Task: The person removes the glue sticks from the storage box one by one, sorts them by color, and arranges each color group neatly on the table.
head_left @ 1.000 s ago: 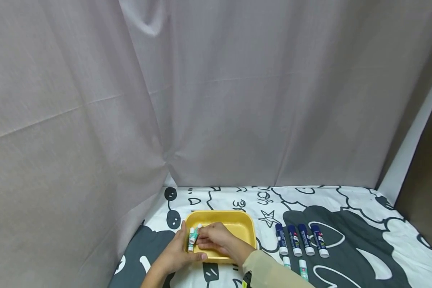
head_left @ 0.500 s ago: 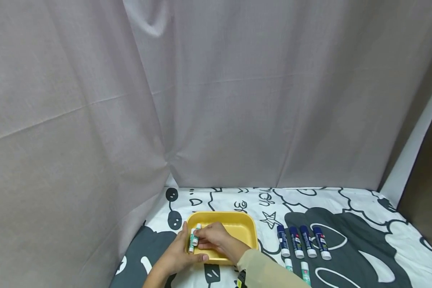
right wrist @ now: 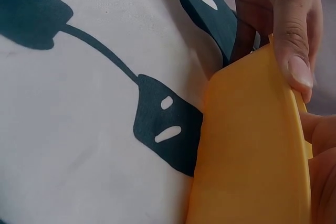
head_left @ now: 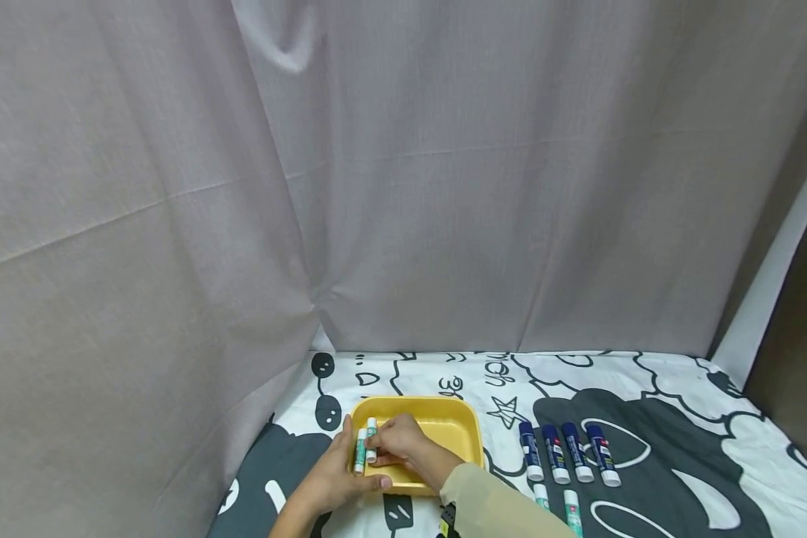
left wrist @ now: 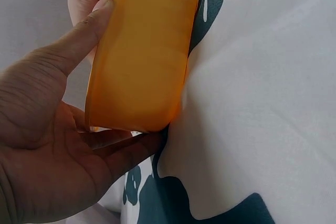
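Note:
A shallow yellow tray (head_left: 479, 442) stands on the patterned cloth in the head view. My left hand (head_left: 329, 478) grips its near-left corner, thumb at the front rim and fingers along the left side. The left wrist view shows that thumb (left wrist: 86, 30) against the tray wall. Inside the tray, my right hand (head_left: 406, 442) pinches a small green-and-white glue stick (head_left: 372, 427). Just left of it, a second green-and-white glue stick (head_left: 359, 452) lies along the tray's left wall. In the right wrist view the tray's side (right wrist: 247, 140) hides the right hand's grip.
To the right, several dark blue glue sticks (head_left: 554, 453) with white ends lie in a row on the cloth (head_left: 686, 441). Nearer me are two green-and-white glue sticks (head_left: 572, 512), partly cut off or covered by the sleeve (head_left: 498, 504). A grey curtain (head_left: 430, 224) hangs behind.
The glue stick in my right hand has turned from slanting over the other one to lying nearly parallel beside it. My left hand keeps its hold on the tray.

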Demonstrator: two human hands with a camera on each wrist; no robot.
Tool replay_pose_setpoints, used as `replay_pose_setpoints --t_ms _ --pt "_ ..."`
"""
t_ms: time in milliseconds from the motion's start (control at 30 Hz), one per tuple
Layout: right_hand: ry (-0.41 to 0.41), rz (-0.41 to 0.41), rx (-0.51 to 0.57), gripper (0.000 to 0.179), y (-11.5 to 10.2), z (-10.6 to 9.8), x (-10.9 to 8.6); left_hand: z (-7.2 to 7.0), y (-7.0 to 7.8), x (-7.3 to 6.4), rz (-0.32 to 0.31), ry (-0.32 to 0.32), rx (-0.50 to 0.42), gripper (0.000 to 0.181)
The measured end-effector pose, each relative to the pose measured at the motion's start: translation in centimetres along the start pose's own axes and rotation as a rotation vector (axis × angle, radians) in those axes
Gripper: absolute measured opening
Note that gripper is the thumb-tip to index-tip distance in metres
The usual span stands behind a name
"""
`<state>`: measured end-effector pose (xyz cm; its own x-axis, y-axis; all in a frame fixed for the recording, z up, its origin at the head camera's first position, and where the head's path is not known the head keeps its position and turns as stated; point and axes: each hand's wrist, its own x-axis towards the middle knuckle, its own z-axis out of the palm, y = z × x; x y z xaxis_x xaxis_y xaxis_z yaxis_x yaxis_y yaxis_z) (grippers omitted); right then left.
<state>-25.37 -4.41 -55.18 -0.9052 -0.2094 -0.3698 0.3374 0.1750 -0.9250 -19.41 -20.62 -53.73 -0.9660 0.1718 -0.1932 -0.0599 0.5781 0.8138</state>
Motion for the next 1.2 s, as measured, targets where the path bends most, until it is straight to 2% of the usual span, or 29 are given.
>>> replay_pose_setpoints --t_ms 167,300,467,900,1200 --pt "-0.030 -0.005 0.030 0.016 0.2 -0.7 -0.2 0.0 0.0 -0.2 0.017 0.009 -0.018 0.148" --pt "-0.038 -0.004 0.039 0.020 0.0 -1.7 -0.7 0.0 0.2 -0.2 -0.004 0.022 -0.020 0.149" --pt "-0.050 -0.020 0.035 0.024 -0.5 -3.1 -1.8 -0.1 0.4 -0.1 -0.015 0.031 0.004 0.149" --pt "-0.036 -0.013 -0.091 0.033 -1.6 -7.4 -5.2 0.5 0.3 -0.2 -0.045 0.046 0.056 0.147" --pt "-0.026 -0.057 -0.040 0.037 -2.1 -10.7 -7.4 0.5 0.4 0.2 -0.079 0.053 0.055 0.150"
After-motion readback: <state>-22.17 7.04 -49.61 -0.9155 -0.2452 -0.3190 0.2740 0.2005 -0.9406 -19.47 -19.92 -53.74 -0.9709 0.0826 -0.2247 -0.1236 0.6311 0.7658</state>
